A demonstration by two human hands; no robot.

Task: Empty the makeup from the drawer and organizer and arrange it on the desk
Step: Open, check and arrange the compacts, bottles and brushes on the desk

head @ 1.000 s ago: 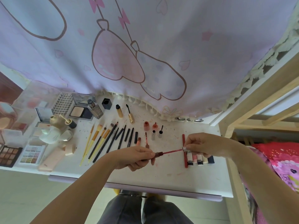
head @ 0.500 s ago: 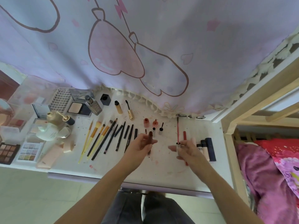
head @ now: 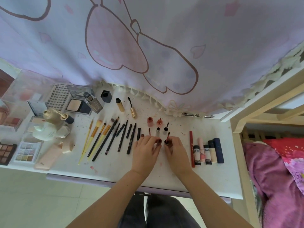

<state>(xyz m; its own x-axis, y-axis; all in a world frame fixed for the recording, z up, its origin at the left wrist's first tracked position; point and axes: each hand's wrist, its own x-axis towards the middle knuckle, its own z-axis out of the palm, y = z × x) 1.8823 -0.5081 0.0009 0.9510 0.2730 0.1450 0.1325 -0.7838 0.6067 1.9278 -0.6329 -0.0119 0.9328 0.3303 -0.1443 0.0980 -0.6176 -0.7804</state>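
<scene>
Palettes (head: pixel 26 151) of eyeshadow lie at the desk's (head: pixel 212 178) nine o'clock edge, with a cream bottle (head: pixel 54 116) at their twelve o'clock. Brushes (head: pixel 98 137) and dark pencils (head: pixel 130 137) fan out toward the middle. At the centre the left hand (head: pixel 144 153) pinches a small dark-red lip gloss tube (head: pixel 159 141) in curled fingertips, touching the desk. Just beside it, at three o'clock, the right hand (head: pixel 176 153) grips the cap end of the gloss wand (head: pixel 167 137), whose red applicator tilts up toward twelve o'clock. Two open gloss tubes (head: pixel 162 130) stand just beyond the fingers. A red lip pencil (head: pixel 192 148) and a row of lipsticks (head: pixel 208 152) lie at the hands' three o'clock.
</scene>
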